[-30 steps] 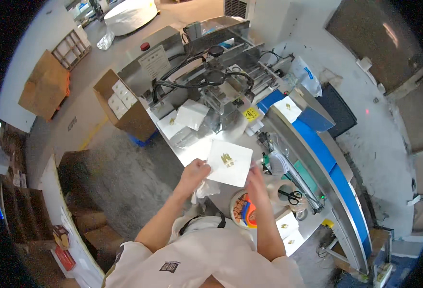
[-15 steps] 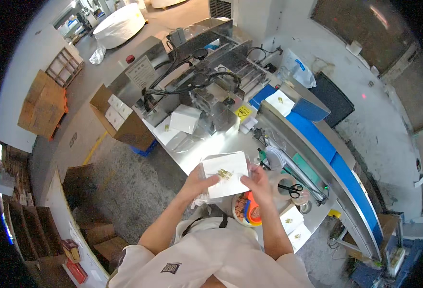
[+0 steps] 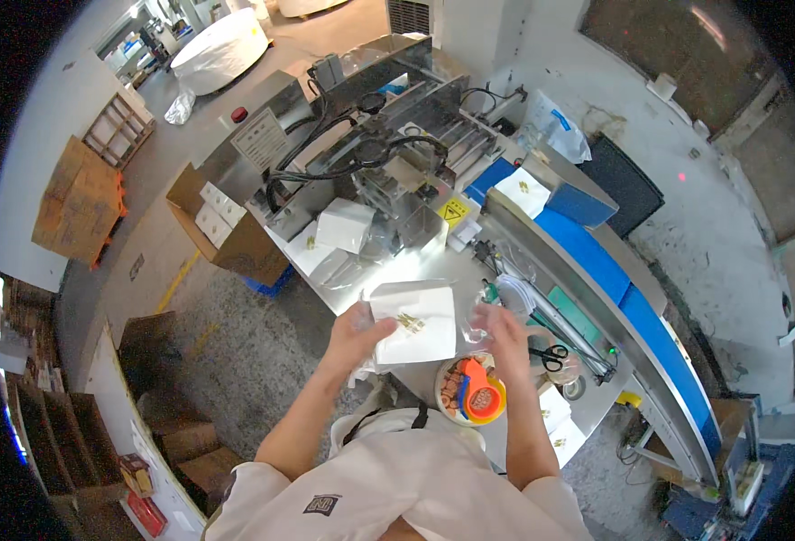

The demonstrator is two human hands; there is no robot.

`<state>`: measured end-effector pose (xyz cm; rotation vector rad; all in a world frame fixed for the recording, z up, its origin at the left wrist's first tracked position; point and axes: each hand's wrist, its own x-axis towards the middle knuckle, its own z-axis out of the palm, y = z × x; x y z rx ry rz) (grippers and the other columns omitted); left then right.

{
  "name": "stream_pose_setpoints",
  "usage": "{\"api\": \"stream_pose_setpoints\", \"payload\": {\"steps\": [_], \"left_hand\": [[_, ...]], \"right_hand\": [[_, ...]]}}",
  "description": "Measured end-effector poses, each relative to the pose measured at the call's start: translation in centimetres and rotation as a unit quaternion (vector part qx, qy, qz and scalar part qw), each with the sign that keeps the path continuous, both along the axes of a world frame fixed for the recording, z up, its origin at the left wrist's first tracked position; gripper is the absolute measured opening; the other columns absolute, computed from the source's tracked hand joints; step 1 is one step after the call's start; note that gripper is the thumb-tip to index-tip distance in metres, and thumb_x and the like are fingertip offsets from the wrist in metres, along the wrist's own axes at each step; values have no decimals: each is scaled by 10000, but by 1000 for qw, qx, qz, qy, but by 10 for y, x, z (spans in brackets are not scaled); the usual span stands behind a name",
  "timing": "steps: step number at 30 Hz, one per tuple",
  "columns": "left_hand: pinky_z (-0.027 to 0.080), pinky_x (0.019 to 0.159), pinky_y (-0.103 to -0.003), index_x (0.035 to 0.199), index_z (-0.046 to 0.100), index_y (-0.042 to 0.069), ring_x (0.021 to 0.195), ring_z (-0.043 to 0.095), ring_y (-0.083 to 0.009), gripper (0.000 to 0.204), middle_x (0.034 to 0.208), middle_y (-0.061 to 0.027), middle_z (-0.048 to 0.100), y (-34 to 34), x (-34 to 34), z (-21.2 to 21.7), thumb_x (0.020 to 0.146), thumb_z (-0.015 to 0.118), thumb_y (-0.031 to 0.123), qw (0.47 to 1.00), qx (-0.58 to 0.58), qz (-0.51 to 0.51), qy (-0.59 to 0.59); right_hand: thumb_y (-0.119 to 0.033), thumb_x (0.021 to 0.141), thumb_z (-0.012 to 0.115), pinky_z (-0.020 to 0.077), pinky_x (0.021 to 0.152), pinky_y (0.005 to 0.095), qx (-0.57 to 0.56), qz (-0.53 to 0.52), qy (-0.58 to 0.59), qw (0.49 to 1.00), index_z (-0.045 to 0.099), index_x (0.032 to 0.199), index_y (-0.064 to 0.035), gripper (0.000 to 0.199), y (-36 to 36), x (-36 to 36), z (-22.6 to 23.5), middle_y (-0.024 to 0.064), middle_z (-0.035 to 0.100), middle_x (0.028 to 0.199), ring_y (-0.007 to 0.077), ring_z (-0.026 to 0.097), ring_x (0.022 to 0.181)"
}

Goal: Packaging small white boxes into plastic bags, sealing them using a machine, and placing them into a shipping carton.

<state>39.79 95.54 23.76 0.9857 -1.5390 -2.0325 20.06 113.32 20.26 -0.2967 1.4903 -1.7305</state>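
A: Where does the white packet [image 3: 413,322] lie from your hands?

B: Between them, directly against your left hand [image 3: 352,338] and a little short of your right hand [image 3: 505,341]. You have it up over the near-left edge of the table [image 3: 456,261], gold print facing you.

A: Any long axis to line up with?

B: None you could call long; it looks nearly square, its sides tilted slightly, and the clear film [image 3: 470,334] runs out past its right side toward your right fingers.

A: So your left is the nearer one. How is it posed?

B: It grasps the packet by the left side, thumb laid across the top face, forearm rising from below.

A: And your right?

B: Fingers bent in toward the film, palm turned toward the packet, off the white face itself. You can't tell from here whether they pinch the film. Below that wrist sits the tub [image 3: 440,399] at the table's near edge, with the scissors [image 3: 555,353] just to the right of your forearm.
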Motion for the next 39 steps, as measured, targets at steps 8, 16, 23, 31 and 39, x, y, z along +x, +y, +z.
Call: {"api": "stream_pose_setpoints", "payload": {"steps": [8,16,23,31,39], "left_hand": [[528,694,-251,980,709,-53,748,630,-88,248,875,-61,711,3,-6,9,808,785,109,996,-39,10,-80],[467,601,-222,856,702,7,677,580,-56,182,780,-12,685,-1,-1,3,779,813,131,991,-80,23,-102],[473,651,-225,873,663,46,725,583,-56,188,823,13,666,3,1,11,771,809,105,999,-8,-19,-42],[451,640,-227,842,635,50,712,543,-56,221,792,36,617,8,2,30,735,822,98,994,8,-110,-15],[445,608,-236,759,611,73,689,539,-63,272,743,31,595,1,11,27,655,862,88,983,-123,-133,-39]], "right_hand": [[-213,928,629,421,1029,346,-75,130,29,988,389,1417,41,600,-4,7,-41,138,536,1334,239,520,1227],[-198,754,734,430,1037,363,-168,170,-200,950,312,1460,28,853,4,1,-36,138,508,1374,253,508,1259],[-221,727,735,421,1045,379,-181,192,-148,953,318,1450,34,872,8,2,-33,136,506,1377,251,516,1249],[-302,643,790,312,1116,360,-126,264,-39,956,284,1486,2,1029,10,-7,-9,141,455,1435,271,464,1300],[-199,631,738,325,1115,402,-145,122,-107,976,332,1457,14,945,13,3,4,161,461,1420,293,456,1309]]}}
